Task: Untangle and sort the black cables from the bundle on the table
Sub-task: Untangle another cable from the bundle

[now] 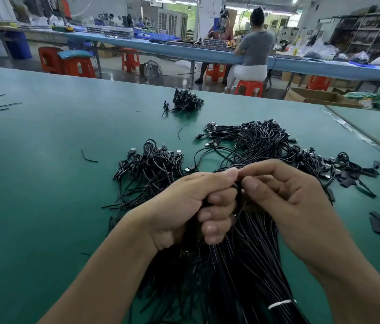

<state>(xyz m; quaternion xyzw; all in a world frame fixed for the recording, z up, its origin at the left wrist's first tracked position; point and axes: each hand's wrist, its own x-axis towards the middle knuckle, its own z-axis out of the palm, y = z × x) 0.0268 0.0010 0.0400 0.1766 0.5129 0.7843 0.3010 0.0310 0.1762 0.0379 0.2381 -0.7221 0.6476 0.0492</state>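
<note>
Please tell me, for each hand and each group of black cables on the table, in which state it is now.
left hand, grips the held bundle, fingers curled round it.
right hand, pinches the top of the held bundle.
held bundle, strands roughly parallel, bound lower down by a white tie.
left pile, tangled.
right heap, loose, spread out.
far pile, tangled, apart from both hands.

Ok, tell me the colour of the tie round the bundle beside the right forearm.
White tie on the bundle; head view shows it best.
</note>
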